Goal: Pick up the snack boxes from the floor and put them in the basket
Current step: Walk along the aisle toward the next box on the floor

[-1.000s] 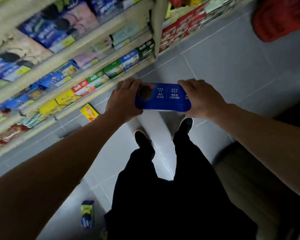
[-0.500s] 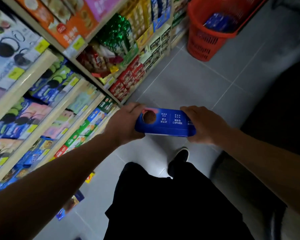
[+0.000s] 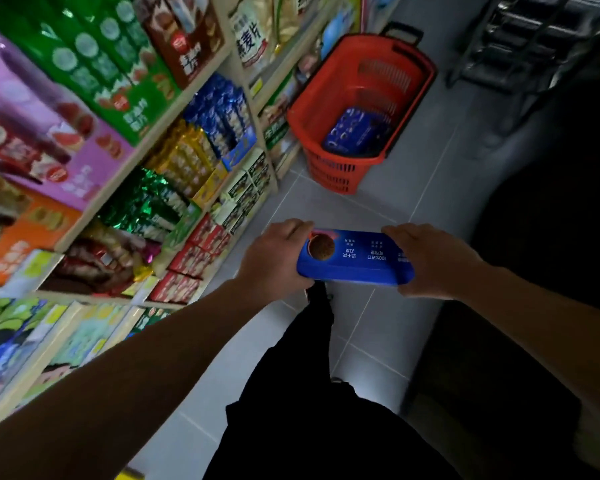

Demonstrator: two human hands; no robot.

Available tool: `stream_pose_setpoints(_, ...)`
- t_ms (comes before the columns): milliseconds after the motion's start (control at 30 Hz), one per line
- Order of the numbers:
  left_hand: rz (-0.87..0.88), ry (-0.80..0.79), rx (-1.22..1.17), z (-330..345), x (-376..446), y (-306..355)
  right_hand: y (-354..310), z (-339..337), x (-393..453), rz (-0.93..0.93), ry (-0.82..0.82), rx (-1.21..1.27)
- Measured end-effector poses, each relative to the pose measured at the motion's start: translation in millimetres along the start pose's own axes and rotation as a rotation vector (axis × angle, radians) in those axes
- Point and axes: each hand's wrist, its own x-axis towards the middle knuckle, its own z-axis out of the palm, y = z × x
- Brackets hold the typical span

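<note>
Closer now to the red plastic shopping basket (image 3: 329, 83) than a moment ago, with more of its inside on show and a different stretch of the stocked wooden shelves (image 3: 174, 109) alongside. Carried at about waist height over the grey tiled floor (image 3: 388, 206): a flat blue cardboard snack box (image 3: 352, 259) with a biscuit picture and white print on its top face. Clamped end to end, left hand (image 3: 274, 261) wrapped round one short end, right hand (image 3: 430, 261) round the other, both closed firmly on it. Well apart from the basket as yet, which stands ahead on the floor just beside the shelf end. Already lying inside the basket: a dark blue biscuit pack (image 3: 354, 131), so at least one item delivered. Left to do, by the look of it: walk the remaining gap, lower the box in, let go. Possibly a yellow scrap (image 3: 130, 474) of something at the bottom edge, too cropped to identify; no other dropped boxes visible here.
</note>
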Motion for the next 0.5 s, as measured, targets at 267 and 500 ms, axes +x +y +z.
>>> stream_pose_setpoints(267, -0.001, -0.142, -0.054, -22.5, 177.2, -25.8, 86.9, -78.2, 119.8, 0.055, -0.047, -0.012)
stream_pose_setpoints(500, -0.008, -0.193, -0.044, -40.7, 301.2, -45.5, 154.8, -120.4, 209.0, 0.067, -0.070, 0.065)
